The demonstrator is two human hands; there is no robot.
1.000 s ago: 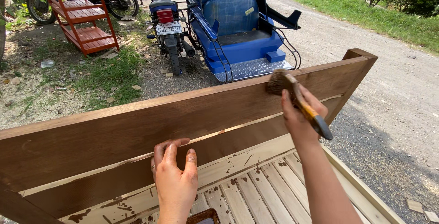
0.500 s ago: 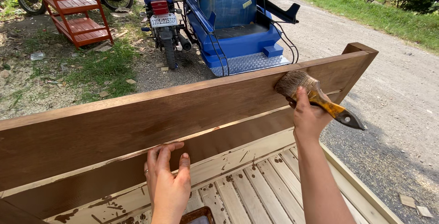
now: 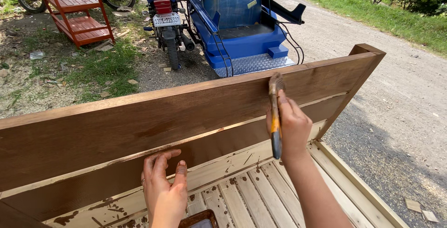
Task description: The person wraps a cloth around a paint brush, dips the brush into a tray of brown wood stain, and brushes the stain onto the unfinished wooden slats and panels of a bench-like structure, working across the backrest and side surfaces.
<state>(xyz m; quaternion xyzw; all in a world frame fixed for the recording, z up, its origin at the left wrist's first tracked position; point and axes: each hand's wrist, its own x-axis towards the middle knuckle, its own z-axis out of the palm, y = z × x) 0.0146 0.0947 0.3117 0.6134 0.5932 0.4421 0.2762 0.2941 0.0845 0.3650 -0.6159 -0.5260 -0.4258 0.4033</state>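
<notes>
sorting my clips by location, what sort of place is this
Likely an outdoor roadside yard used as a workspot: a gravel road, a parked motorcycle on patchy grass, and a wooden board being stained.

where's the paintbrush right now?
Head view, right of centre: the paintbrush is in the right hand, bristles up against the top edge of the brown-stained wooden board. The left hand presses flat on the board lower left.

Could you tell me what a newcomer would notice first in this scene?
The long brown-stained wooden board runs across the middle, with the right hand holding a paintbrush against its upper edge. The left hand presses flat on the lower rail. Behind the board stand a blue sidecar, a motorcycle and, far left, a red wooden step rack.
</notes>
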